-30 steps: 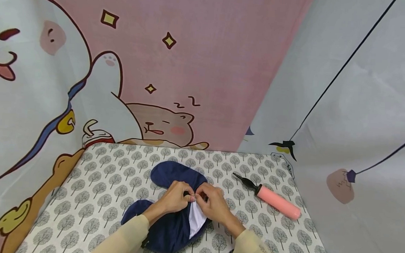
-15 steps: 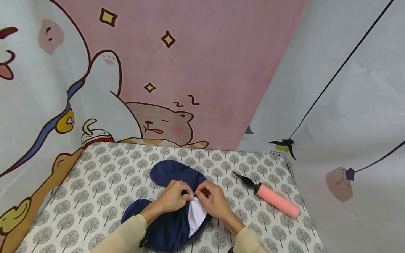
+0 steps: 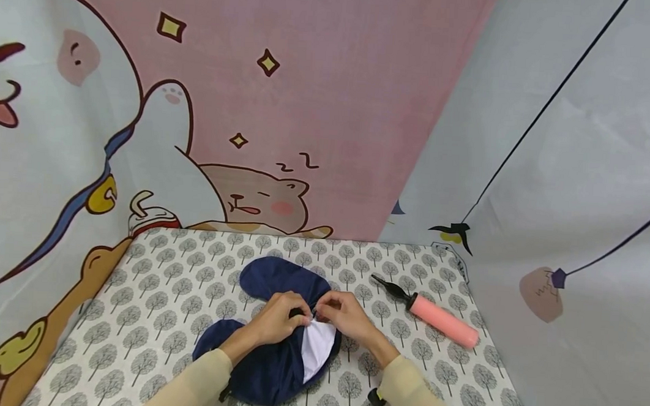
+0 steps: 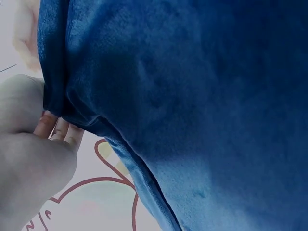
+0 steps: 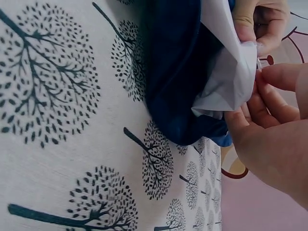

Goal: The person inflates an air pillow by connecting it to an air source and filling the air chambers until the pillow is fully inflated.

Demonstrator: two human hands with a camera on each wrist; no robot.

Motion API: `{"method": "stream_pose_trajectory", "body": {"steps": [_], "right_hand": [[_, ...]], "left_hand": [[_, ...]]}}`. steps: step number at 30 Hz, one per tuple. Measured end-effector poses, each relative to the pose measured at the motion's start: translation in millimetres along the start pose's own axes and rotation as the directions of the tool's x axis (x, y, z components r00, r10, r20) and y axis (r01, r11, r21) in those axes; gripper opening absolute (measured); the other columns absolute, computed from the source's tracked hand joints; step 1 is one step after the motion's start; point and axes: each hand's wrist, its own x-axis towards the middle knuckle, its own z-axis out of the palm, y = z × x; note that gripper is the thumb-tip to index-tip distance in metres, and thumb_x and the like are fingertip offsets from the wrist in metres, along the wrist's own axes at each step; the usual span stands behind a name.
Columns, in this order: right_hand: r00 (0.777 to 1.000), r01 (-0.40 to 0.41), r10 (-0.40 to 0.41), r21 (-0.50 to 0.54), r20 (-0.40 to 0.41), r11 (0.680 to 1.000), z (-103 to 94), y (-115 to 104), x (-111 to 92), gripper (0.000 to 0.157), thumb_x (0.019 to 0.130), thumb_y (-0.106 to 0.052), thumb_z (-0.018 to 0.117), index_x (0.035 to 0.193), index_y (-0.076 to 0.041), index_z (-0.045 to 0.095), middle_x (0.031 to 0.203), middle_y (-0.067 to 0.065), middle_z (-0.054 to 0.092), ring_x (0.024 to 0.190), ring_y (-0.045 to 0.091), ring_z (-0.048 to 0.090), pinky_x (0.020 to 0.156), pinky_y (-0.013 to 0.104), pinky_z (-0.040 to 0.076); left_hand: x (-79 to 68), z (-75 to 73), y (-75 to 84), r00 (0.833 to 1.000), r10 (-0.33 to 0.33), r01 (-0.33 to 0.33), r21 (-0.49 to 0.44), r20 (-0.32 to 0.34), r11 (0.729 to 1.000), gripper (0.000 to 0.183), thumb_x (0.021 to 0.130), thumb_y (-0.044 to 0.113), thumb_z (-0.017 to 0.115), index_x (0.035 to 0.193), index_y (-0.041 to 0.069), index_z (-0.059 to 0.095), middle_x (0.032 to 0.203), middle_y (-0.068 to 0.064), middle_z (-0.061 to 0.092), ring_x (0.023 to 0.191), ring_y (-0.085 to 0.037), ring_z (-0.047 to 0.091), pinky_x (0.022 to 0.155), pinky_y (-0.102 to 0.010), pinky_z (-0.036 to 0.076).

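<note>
A navy, velvety U-shaped neck pillow (image 3: 263, 374) lies on the table, its cover parted to show a white inner bladder (image 3: 317, 350). My left hand (image 3: 282, 317) pinches the bladder's upper edge between thumb and fingers. Close beside it, my right hand (image 3: 349, 319) pinches at a small clear valve (image 5: 260, 63) on that edge, thumb and index finger meeting there in the right wrist view. Navy fabric (image 4: 159, 96) fills most of the left wrist view and covers the left fingertips.
A pink hand pump (image 3: 442, 320) with a black nozzle lies to the right on the tree-print tablecloth (image 3: 170, 305). A small black object (image 3: 375, 399) sits partly under the right sleeve. Printed cloth walls (image 3: 330, 105) rise behind and at both sides.
My right hand has shifted slightly right, its fingertips a little apart from the left ones. More of the white bladder shows. My left hand stays almost where it was.
</note>
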Motion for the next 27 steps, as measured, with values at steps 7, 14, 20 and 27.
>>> {"method": "stream_pose_trajectory", "body": {"steps": [7,14,20,27], "right_hand": [[0.999,0.035,-0.036,-0.095,-0.012,0.995,-1.8,-1.0,-0.4,0.019,0.113,-0.016,0.07,0.116,0.0,0.08,0.103,0.022,0.08,0.09,0.016,0.077,0.079,0.024,0.061],[0.985,0.11,-0.143,-0.285,-0.097,0.952,-15.0,-8.9,-15.0,0.027,0.112,-0.022,0.073,0.131,-0.003,0.078,0.119,0.009,0.083,0.102,0.017,0.079,0.09,0.027,0.062],[0.967,0.126,-0.204,-0.406,-0.153,0.905,-29.1,-10.2,-30.7,0.035,0.11,-0.026,0.076,0.141,-0.011,0.074,0.128,0.005,0.081,0.116,0.024,0.077,0.101,0.047,0.064],[0.958,0.085,-0.219,-0.55,-0.183,0.831,-53.3,-8.1,-52.0,0.054,0.108,-0.039,0.077,0.155,-0.016,0.065,0.154,0.009,0.071,0.144,0.038,0.066,0.116,0.069,0.053]], "left_hand": [[-1.9,1.2,-0.8,1.0,-0.005,0.005,0.001,0.0,1.0,0.005,0.098,0.015,0.088,0.101,0.012,0.086,0.099,0.002,0.081,0.1,-0.018,0.075,0.093,-0.035,0.06],[-2.8,0.9,-1.2,1.0,-0.019,0.019,0.009,0.012,1.0,0.005,0.102,0.019,0.086,0.105,0.016,0.086,0.103,0.004,0.082,0.103,-0.017,0.077,0.096,-0.037,0.062],[-4.8,0.8,-2.8,1.0,-0.019,0.019,-0.007,0.003,1.0,0.006,0.103,0.02,0.085,0.107,0.016,0.086,0.106,0.003,0.083,0.104,-0.017,0.079,0.096,-0.038,0.064],[-7.4,1.2,-5.6,1.0,0.003,-0.003,-0.014,0.003,1.0,0.008,0.103,0.02,0.085,0.108,0.014,0.086,0.108,0.002,0.084,0.106,-0.017,0.08,0.098,-0.038,0.064]]}}
